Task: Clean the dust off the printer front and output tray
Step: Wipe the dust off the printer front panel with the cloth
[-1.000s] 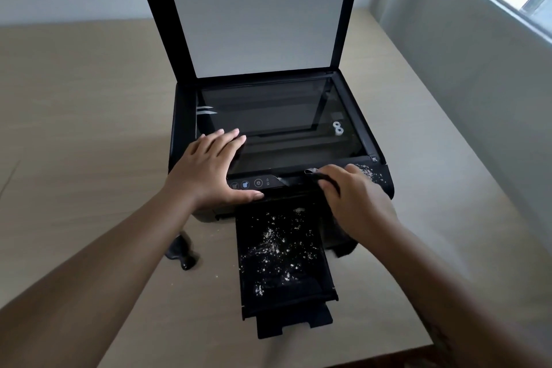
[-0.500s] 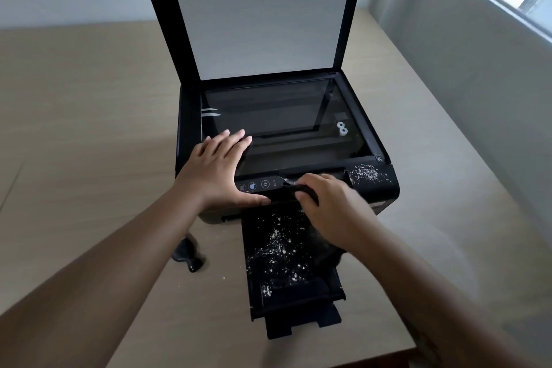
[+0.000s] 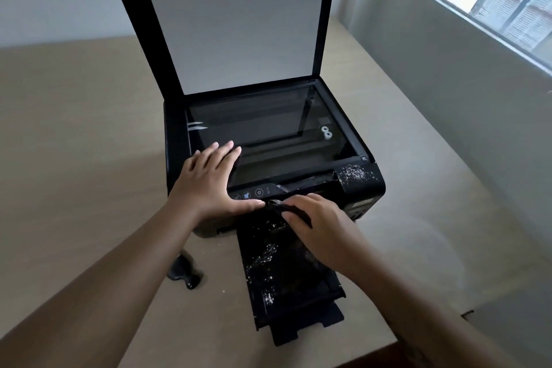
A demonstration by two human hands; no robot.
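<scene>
Head view, looking down at a black printer [image 3: 174, 140] on a beige table [image 3: 74, 158]. Nearest me, the output tray [image 3: 298, 293] juts from the printer's front, speckled with white dust [image 3: 265, 257]. My right hand [image 3: 325, 233] pinches a dark cloth [image 3: 280, 207] at the tray's inner end, against the printer's front. My left hand [image 3: 209, 185] lies flat, fingers straight, on the printer's front left corner. A dust patch [image 3: 355, 173] covers its front right corner. At the printer's back, the scanner lid [image 3: 233, 24] stands raised.
</scene>
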